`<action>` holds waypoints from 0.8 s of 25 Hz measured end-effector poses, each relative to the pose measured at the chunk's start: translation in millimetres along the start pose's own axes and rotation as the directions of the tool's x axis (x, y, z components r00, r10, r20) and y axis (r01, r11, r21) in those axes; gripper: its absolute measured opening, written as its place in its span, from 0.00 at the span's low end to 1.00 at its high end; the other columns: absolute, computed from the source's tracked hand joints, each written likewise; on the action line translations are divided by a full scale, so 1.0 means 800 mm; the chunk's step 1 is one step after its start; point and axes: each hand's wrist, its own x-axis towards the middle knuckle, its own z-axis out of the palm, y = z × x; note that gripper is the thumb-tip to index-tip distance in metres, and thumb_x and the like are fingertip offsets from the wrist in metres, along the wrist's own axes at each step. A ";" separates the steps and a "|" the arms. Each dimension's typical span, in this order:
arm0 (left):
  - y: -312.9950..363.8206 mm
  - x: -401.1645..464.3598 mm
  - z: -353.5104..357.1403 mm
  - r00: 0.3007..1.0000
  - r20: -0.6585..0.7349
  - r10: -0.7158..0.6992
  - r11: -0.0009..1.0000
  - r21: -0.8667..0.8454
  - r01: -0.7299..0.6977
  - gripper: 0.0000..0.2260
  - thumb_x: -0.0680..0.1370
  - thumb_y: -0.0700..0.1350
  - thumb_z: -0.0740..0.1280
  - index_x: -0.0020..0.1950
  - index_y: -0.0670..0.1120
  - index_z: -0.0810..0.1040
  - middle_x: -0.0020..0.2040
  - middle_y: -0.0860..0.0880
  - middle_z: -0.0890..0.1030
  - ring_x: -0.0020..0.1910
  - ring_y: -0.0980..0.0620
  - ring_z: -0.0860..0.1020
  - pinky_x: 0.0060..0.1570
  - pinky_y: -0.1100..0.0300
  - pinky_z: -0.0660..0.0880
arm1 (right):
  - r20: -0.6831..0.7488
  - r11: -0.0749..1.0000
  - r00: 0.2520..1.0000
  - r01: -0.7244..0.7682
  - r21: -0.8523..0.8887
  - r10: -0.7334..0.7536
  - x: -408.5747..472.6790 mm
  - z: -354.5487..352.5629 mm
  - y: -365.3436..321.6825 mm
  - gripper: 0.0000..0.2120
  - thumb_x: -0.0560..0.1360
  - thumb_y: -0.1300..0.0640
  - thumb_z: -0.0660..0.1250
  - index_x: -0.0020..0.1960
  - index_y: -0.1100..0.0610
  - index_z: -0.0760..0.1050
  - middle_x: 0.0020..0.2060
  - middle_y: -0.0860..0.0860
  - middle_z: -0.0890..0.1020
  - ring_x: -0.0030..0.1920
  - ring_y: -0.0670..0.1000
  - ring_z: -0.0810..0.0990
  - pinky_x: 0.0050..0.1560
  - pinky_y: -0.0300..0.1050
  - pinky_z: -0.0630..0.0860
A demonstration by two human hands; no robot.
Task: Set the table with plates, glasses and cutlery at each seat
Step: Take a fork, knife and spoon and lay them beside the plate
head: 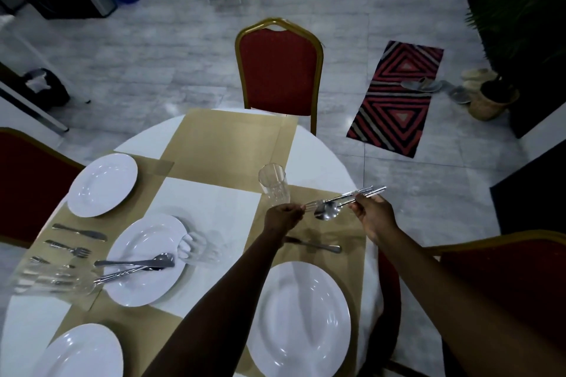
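Note:
My right hand point(372, 217) grips a bundle of cutlery point(343, 200), a spoon and fork, by the handles above the right-hand placemat. My left hand point(283, 217) pinches the fork tines at the bundle's tip. A clear glass point(273, 182) stands just behind my left hand. Below the hands, a knife point(315, 245) lies on the mat above a white plate point(298, 318). A middle plate point(144, 260) carries a spoon and more cutlery. Two other plates, one far left point(102, 184) and one bottom left point(82, 352), sit on tan mats.
The round white table point(211, 211) has a bare tan mat point(229, 144) at the far seat. Blurred glasses point(52, 280) lie at the left by a knife and fork point(78, 239). Red chairs point(278, 70) stand around it. A striped rug point(398, 98) lies on the floor.

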 end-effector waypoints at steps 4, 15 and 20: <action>-0.008 -0.001 -0.010 0.991 0.066 -0.114 0.988 -0.098 0.120 0.03 0.76 0.36 0.67 0.43 0.40 0.79 0.29 0.49 0.79 0.26 0.59 0.77 0.29 0.70 0.75 | 0.015 0.999 0.999 -0.034 -0.013 0.035 -0.005 -0.002 0.015 0.05 0.75 0.67 0.66 0.41 0.60 0.74 0.35 0.54 0.77 0.32 0.46 0.77 0.33 0.33 0.78; -0.048 0.042 -0.049 0.969 -0.242 0.056 0.905 0.422 0.053 0.05 0.70 0.45 0.72 0.43 0.46 0.84 0.41 0.47 0.85 0.35 0.55 0.83 0.45 0.58 0.81 | -0.198 0.999 0.980 0.011 -0.033 -0.017 0.001 -0.042 0.034 0.07 0.74 0.68 0.67 0.39 0.60 0.74 0.36 0.55 0.77 0.34 0.47 0.79 0.32 0.31 0.77; -0.037 0.017 -0.038 0.940 -0.266 0.214 0.817 0.576 -0.023 0.06 0.73 0.46 0.71 0.46 0.45 0.84 0.41 0.54 0.82 0.42 0.56 0.78 0.46 0.64 0.70 | -0.235 0.997 0.972 0.003 0.084 0.017 -0.001 -0.042 0.030 0.06 0.74 0.68 0.67 0.40 0.61 0.73 0.37 0.54 0.78 0.32 0.45 0.80 0.30 0.31 0.77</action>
